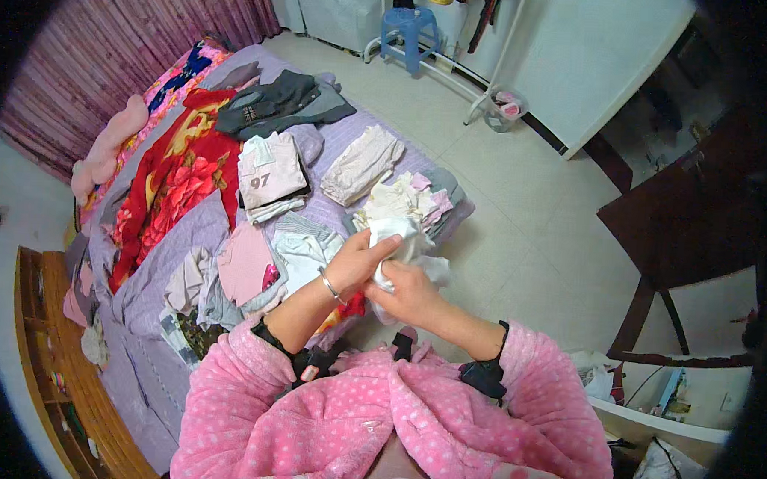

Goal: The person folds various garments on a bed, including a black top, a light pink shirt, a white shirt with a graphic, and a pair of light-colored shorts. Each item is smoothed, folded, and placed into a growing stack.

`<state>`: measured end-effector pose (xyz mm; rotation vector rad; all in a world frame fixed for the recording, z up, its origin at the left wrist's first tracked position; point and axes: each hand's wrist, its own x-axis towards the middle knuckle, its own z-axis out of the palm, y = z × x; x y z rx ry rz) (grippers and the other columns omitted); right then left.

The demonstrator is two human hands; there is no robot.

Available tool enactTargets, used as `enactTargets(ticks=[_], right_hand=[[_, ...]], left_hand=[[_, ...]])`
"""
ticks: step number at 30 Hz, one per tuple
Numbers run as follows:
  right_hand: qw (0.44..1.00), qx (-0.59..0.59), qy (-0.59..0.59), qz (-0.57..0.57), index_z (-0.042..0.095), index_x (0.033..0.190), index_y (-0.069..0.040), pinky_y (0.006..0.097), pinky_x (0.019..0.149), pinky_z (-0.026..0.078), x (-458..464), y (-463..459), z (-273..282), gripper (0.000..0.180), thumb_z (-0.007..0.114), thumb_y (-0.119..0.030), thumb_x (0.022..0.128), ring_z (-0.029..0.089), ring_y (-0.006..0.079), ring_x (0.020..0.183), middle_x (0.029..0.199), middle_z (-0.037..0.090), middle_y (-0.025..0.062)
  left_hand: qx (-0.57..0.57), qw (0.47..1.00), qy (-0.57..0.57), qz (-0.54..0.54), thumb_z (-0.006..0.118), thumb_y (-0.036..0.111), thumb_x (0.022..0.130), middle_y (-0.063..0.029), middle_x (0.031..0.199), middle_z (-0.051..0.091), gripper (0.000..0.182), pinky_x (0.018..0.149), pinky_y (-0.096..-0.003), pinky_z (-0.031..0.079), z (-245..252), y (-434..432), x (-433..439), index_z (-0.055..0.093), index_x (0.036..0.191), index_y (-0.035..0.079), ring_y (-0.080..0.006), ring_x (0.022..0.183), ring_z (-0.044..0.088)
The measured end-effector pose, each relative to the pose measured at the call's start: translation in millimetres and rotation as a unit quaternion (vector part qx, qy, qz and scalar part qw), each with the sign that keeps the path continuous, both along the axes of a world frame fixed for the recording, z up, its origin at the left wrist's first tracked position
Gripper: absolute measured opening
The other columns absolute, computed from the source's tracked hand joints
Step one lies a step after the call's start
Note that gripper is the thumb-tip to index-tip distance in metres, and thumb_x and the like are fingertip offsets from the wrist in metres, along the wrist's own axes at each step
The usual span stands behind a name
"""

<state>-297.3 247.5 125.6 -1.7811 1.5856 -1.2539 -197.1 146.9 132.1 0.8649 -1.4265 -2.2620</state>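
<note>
Both my left hand (357,259) and my right hand (408,293) grip a bunched white cloth garment (393,230) in front of my body. The hands are close together, and my fingers partly hide the cloth. Just beyond them, at the bed corner, lies a loose heap of cream and pink small garments (401,198). A folded pale patterned garment (363,165) rests farther back. Left of that is a stack of folded shirts (273,173), the top one pink with printed digits. Nearer my left forearm are a white garment (302,255) and a pink garment (247,266).
The bed's purple sheet (152,383) also bears a red floral blanket (174,192) and dark grey clothing (280,103). A wooden headboard (76,367) stands at left. Across the tiled floor (518,245) are a blue plastic stool (410,35), a clear bin (505,110) and a dark wooden chair (686,220).
</note>
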Motion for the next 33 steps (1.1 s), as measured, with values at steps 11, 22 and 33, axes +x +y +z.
enactTargets(ticks=[11, 22, 33], right_hand=[[0.995, -0.076, 0.057, -0.015, 0.032, 0.140, -0.007, 0.0454, 0.102, 0.032, -93.3, -10.1, 50.3, 0.095, 0.084, -0.024, 0.063, 0.048, 0.0342, 0.116, 0.119, 0.055, 0.0141], [0.940, 0.179, -0.285, 0.051, 0.064, 0.107, -0.004, 0.0252, 0.079, 0.046, -130.6, -13.3, 106.5, 0.032, 0.073, -0.016, 0.079, 0.057, 0.0077, 0.087, 0.098, 0.064, -0.0003], [0.986, 0.079, -0.068, -0.127, 0.065, 0.094, -0.004, 0.0219, 0.063, 0.045, -170.0, -46.8, 222.8, 0.026, 0.068, -0.028, 0.084, 0.055, 0.0059, 0.069, 0.081, 0.063, -0.0004]], left_hand=[[-0.405, 0.870, 0.017, -0.279, 0.048, 0.019, 0.096, -0.0083, 0.103, 0.063, 0.030, 0.085, -0.0300, 0.046, 96.4, -39.7, -5.7, 0.055, 0.121, 0.004, -0.0152, 0.093, 0.058], [-0.479, 0.867, -0.133, -0.030, 0.055, 0.029, 0.094, -0.0007, 0.090, 0.062, 0.031, 0.075, -0.0260, 0.047, 170.3, -116.8, 50.3, 0.062, 0.110, 0.003, -0.0078, 0.084, 0.056], [-0.652, 0.737, -0.122, 0.129, 0.061, 0.039, 0.088, -0.0166, 0.082, 0.066, 0.038, 0.067, -0.0336, 0.049, 189.1, -185.0, 2.3, 0.067, 0.104, 0.005, -0.0251, 0.070, 0.063]])
